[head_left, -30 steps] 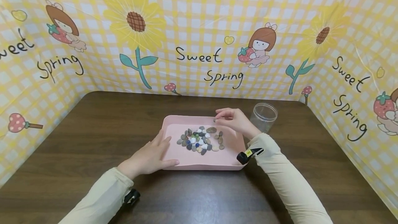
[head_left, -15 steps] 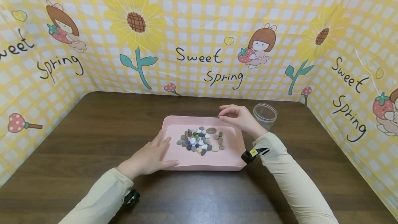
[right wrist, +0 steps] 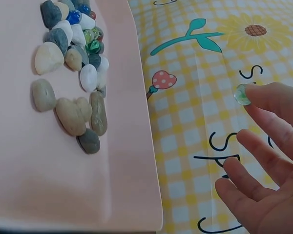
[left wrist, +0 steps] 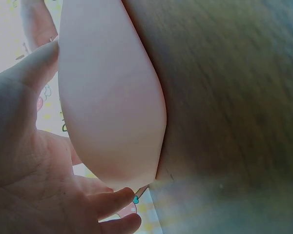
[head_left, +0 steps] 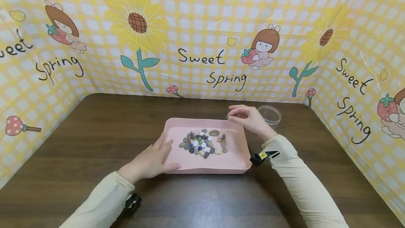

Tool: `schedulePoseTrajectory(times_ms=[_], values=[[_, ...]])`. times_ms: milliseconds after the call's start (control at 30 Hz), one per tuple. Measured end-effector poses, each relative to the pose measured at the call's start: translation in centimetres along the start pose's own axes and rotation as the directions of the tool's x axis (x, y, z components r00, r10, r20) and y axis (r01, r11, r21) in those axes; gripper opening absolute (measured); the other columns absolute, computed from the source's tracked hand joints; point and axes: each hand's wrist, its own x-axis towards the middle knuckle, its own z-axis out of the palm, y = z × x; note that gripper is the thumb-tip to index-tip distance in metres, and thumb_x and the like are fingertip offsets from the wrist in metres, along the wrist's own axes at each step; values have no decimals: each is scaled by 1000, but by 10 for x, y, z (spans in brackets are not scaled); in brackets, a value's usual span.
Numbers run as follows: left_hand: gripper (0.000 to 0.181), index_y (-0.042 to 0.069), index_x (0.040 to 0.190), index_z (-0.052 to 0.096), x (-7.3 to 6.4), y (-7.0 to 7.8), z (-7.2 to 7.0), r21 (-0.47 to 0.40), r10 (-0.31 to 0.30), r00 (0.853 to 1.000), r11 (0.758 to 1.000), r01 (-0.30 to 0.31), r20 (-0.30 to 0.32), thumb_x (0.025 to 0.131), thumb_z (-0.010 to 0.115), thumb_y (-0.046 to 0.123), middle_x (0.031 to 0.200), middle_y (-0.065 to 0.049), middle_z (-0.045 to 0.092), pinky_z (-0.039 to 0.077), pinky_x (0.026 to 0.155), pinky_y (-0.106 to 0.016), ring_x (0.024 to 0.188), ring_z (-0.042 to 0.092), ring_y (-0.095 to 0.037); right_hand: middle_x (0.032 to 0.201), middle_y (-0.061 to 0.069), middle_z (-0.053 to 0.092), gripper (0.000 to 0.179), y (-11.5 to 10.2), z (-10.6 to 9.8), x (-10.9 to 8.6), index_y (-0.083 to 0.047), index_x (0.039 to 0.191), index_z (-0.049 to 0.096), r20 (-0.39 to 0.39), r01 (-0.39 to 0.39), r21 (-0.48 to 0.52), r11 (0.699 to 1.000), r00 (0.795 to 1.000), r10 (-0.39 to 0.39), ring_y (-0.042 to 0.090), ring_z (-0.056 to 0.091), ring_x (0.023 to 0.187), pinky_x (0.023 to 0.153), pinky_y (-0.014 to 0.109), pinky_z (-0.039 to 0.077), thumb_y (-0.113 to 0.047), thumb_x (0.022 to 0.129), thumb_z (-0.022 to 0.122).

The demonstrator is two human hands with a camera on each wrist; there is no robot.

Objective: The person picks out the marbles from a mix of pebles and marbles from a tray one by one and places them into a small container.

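My left hand rests at the left end of a shallow pink tray, thumb and fingers spread along its rim. In the left wrist view those fingers look fairly straight against the tray wall. The thumb and index finger of my right hand pinch a clear greenish glass marble, held above the tray's back right part; the other fingers are spread. Grey, tan and white pebbles lie heaped in the tray, with blue marbles and green marbles among them.
Just beyond my right hand stands a clear lidless jar, partly hidden behind the hand and wrist. All of it is on a dark wooden table. A yellow checked cloth with printed flowers hangs along the back and sides.
My right hand has moved to the right, toward the jar, with the marble still pinched. It now covers more of the jar. The left hand and tray stay in place.
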Motion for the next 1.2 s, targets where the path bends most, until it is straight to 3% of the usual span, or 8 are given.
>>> schedulePoseTrajectory(times_ms=[700,833,967,1100,1200], values=[[89,0,143,32,1,-1,-1,18,-2,1000,1000,2,-8,82,58,59,153,-30,10,31,105,-60,136,28,-48,133,16,54,25,6,-24,-15,3,103,65,-76,-27,14,1000,997,28,32,55,118,102,47,42,-15,86,67],[90,0,143,32,1,0,-1,21,4,1000,1000,-4,-10,82,58,60,153,-30,10,32,104,-60,134,30,-49,133,16,54,29,9,-29,-17,5,104,64,-106,-47,32,998,993,50,27,55,116,104,48,39,-17,87,66],[92,0,144,32,1,1,-1,20,-2,1000,1000,2,-3,81,57,63,153,-30,10,32,104,-59,134,30,-50,131,14,56,31,12,-35,-20,4,104,65,-146,-58,11,998,988,59,14,60,105,100,37,43,-22,87,66],[91,0,144,32,1,1,-1,16,-6,1000,1000,6,-2,81,57,62,153,-30,9,31,105,-60,135,28,-49,128,9,59,34,17,-41,-24,2,105,65,-178,-70,-4,998,982,68,2,61,98,88,17,46,-26,87,67],[91,1,144,32,1,0,-1,17,-9,1000,1000,9,-2,81,57,62,153,-30,9,31,106,-60,135,28,-48,123,2,61,35,21,-45,-26,3,106,65,-206,-64,5,998,976,64,-3,61,94,81,10,46,-26,86,67]])
